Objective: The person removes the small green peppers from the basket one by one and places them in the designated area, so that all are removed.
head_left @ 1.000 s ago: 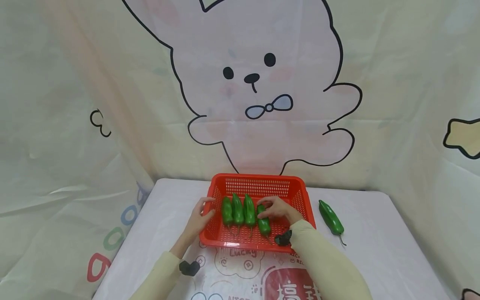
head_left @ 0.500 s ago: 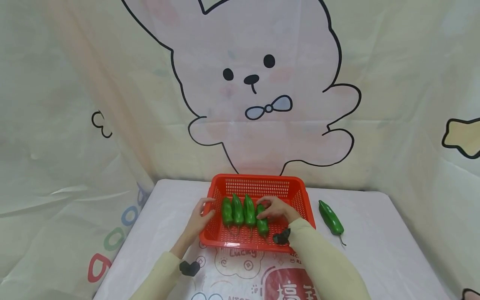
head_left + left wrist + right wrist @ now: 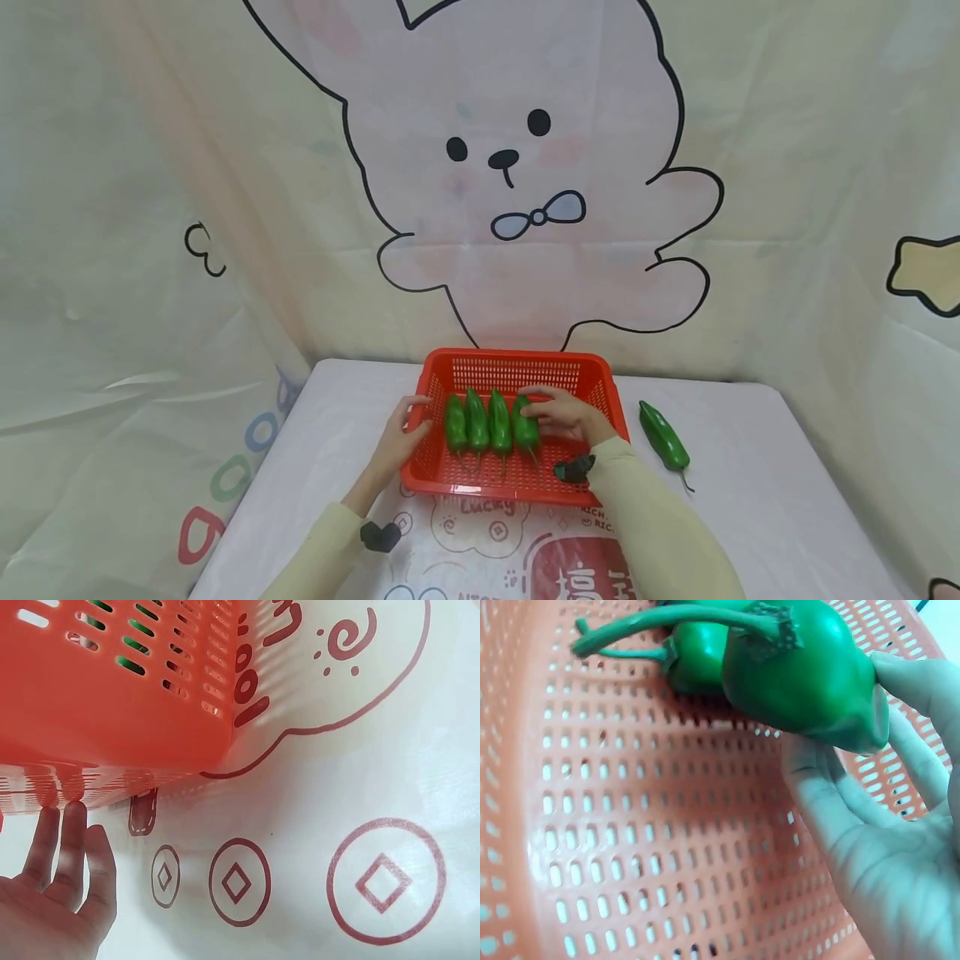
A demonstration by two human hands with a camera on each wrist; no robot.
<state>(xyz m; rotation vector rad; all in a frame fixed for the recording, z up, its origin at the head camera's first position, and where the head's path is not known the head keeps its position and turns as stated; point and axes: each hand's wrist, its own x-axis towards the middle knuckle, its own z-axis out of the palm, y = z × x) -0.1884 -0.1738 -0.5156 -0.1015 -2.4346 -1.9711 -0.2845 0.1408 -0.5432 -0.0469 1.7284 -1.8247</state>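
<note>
The fingers of the right hand (image 3: pixel 566 414) pinch a green pepper (image 3: pixel 802 675), and the right wrist view shows the grip best: one digit presses the pepper's flank while others lie against its opposite side. From the head view the back of the hand covers part of that contact. The pepper is inside the red basket (image 3: pixel 517 375), at the right end of a row. Its thick curved stem looms large in the wrist view; from above it is only a thin tail pointing toward the person.

The left hand (image 3: pixel 396 437) is at the basket's left side. The left wrist view reveals three fingers, nearly straight and slightly spread, their tips touching the basket from outside; the head view adds the thumb, apart from the forefinger.

Beside the pinched pepper lie three other peppers (image 3: pixel 476 423), side by side, stems toward the person. All three are plain from above, while the left wrist view gives only green glints through the slots.

Farther out, seen by the head view alone, a lone pepper (image 3: pixel 663 435) lies on the white tabletop (image 3: pixel 757 492), right of the basket. Behind stands a backdrop (image 3: pixel 795 125) with a cartoon animal in a bow tie.
</note>
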